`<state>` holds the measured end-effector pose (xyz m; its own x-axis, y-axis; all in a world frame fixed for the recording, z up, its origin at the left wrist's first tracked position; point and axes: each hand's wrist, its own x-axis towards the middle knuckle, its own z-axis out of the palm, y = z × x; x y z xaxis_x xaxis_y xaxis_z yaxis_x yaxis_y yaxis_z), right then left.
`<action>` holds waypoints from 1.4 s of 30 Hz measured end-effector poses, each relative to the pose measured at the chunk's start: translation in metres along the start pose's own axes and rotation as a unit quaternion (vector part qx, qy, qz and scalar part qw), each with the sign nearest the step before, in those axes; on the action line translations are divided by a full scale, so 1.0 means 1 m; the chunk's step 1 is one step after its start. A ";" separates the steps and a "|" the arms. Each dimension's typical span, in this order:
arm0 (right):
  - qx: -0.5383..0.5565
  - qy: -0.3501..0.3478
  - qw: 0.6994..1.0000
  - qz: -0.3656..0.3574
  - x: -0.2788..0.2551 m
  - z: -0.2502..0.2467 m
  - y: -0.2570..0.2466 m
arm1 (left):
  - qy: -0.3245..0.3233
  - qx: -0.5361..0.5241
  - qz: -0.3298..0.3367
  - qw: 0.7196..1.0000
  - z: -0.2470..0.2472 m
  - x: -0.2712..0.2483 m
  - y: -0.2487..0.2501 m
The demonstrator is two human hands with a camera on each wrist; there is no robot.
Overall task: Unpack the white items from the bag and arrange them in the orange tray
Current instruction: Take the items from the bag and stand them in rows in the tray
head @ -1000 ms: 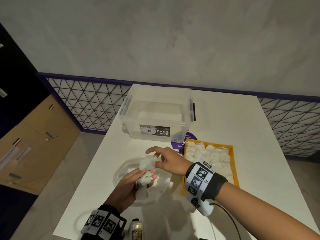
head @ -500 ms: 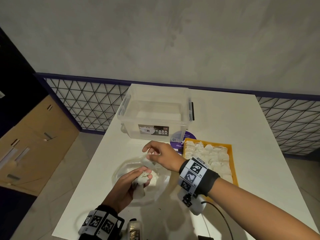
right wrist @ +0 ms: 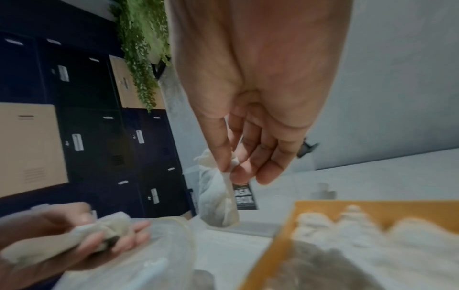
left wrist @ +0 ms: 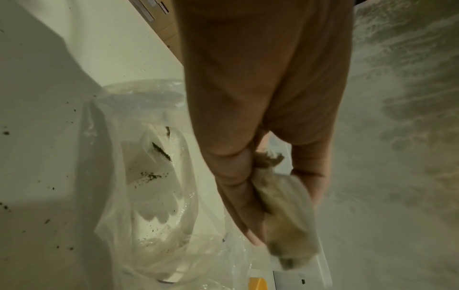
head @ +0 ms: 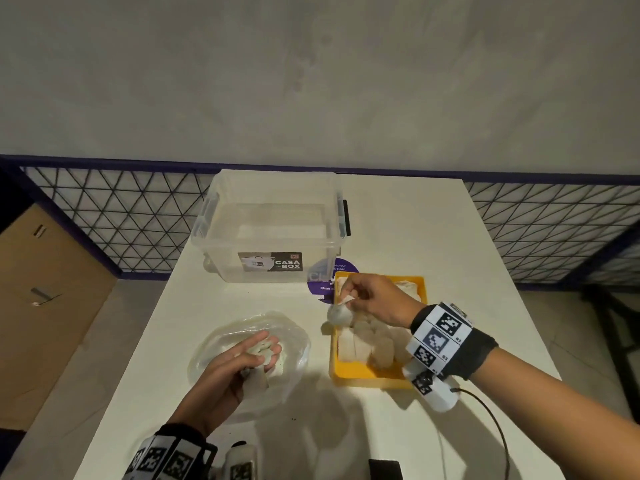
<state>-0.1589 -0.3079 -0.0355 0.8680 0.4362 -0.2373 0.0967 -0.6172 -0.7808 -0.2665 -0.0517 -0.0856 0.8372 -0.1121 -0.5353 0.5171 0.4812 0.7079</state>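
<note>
A clear plastic bag [head: 291,332] lies flattened on the white table, left of the orange tray [head: 349,374]. The tray holds several white pouches [head: 360,337] in rows. My left hand [head: 258,351] hovers over the bag and grips a bunch of white pouches [left wrist: 285,206] in its curled fingers. My right hand [head: 349,296] pinches one white pouch [head: 338,314] by its top; it hangs over the tray's left rim. In the right wrist view that pouch [right wrist: 218,194] dangles from thumb and forefinger, with the tray [right wrist: 278,241] below right.
A clear lidded storage box [head: 273,230] labelled CASA BOX stands behind the bag. A purple round sticker [head: 322,282] lies by the tray's far left corner. Dark crumbs speck the table [left wrist: 49,196]. A mesh railing borders the far side, with floor and cardboard to the left.
My right hand has drawn one pouch from the bunch in my left hand and carried it rightward to the tray's left edge. The left hand has stayed over the bag.
</note>
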 end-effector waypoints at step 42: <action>-0.309 -0.060 0.863 -0.396 -0.004 0.077 -0.049 | 0.012 -0.048 0.014 0.999 0.019 0.004 0.006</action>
<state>-0.2051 -0.2290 -0.0413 0.3574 0.9230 0.1424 0.9095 -0.3093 -0.2777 -0.2563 -0.0657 -0.0750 0.8454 -0.0769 -0.5286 0.4740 0.5645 0.6758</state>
